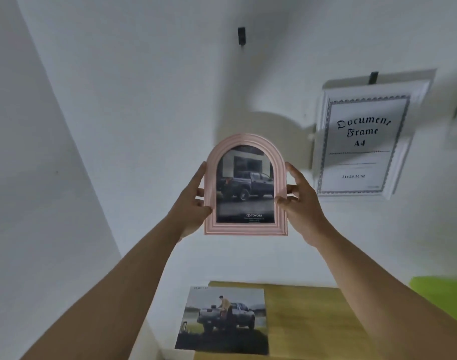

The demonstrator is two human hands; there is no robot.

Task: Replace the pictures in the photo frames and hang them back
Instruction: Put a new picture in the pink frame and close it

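Two hands hold the pink arched frame [245,229] upright in front of the white wall [118,100], mid-view. I cannot tell whether it touches the wall.

- Grip, left hand [193,201]: clamped on the frame's left edge, thumb on the front rim, fingers curled round behind.
- Grip, right hand [301,203]: same on the right edge, thumb on the front rim, fingers round the back.
- Inside the frame: picture [245,188] of a dark pickup truck, Toyota logo at the bottom.
- Black hook [241,35] on the wall, high above the frame, well apart from it.
- To the right: white document frame [362,141] hangs from a second hook [373,77]. Its sheet reads "Document Frame A4".
- Dark item at the far right edge of view is cut off, so I cannot tell what it is.
- Below, near: wooden worktop [313,320] against the wall.
- Loose print [224,320] lies flat at the worktop's left end, its left side past the worktop's edge. It shows a person beside a pickup.
- Green surface [440,292] at the right of the worktop. I cannot tell what it is.
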